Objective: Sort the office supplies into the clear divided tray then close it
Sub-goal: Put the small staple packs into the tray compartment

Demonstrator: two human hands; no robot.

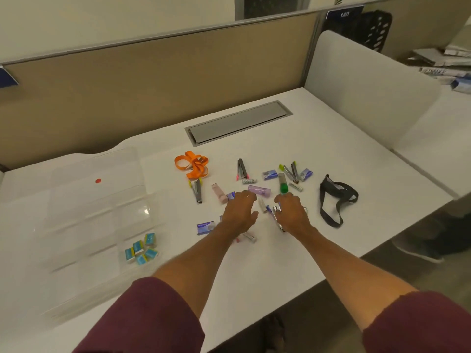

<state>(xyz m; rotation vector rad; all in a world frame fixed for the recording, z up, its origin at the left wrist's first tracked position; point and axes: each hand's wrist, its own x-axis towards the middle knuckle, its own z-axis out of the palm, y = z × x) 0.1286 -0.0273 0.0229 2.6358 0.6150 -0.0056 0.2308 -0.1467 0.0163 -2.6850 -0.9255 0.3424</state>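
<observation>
A clear divided tray (pixel 84 225) lies open at the left of the white desk, its lid (pixel 96 171) tipped back; several teal staple boxes (pixel 141 248) sit in its near right compartment. Staplers, purple staple boxes (pixel 206 227), a lilac case (pixel 259 191), a pink case (pixel 219 193) and a green-capped glue stick (pixel 283 183) are scattered mid-desk. My left hand (pixel 239 212) hovers palm down over the pile, fingers curled. My right hand (pixel 290 212) is closed on a metal stapler (pixel 276 216).
An orange ribbon (pixel 192 164) lies behind the supplies and a black strap (pixel 336 197) to their right. A grey cable hatch (pixel 239 122) sits at the back. Partition walls close the back and right; a person's shoe (pixel 420 248) shows beyond the desk edge.
</observation>
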